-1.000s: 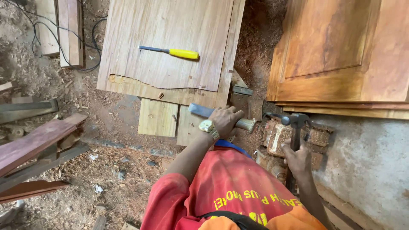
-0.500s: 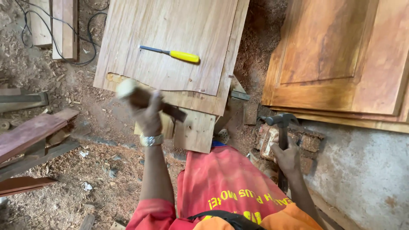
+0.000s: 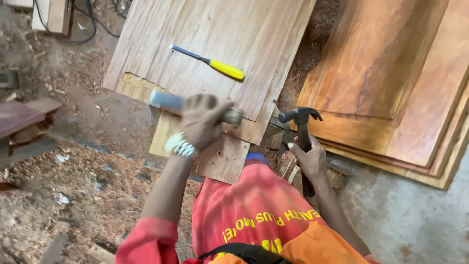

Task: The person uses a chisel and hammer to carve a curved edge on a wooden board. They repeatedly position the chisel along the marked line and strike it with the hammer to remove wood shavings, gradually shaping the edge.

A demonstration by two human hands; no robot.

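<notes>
Both hands (image 3: 207, 122) (image 3: 308, 156) clenched, forearms outstretched

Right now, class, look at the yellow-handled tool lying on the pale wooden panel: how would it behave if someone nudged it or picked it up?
The yellow-handled tool looks stiff: a straight, slim shaft in a solid handle. Its rounded handle suggests it might roll if nudged sideways, though the wooden panel under it seems fairly flat. Being slim, it is probably light and easy to lift with one hand.

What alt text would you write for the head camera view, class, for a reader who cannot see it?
Seen from above, a person's left hand grips a blurred chisel over small wooden boards, while the right hand holds a claw hammer upright. A yellow-handled screwdriver lies on a pale wooden panel; reddish panels are stacked to the right.
</notes>
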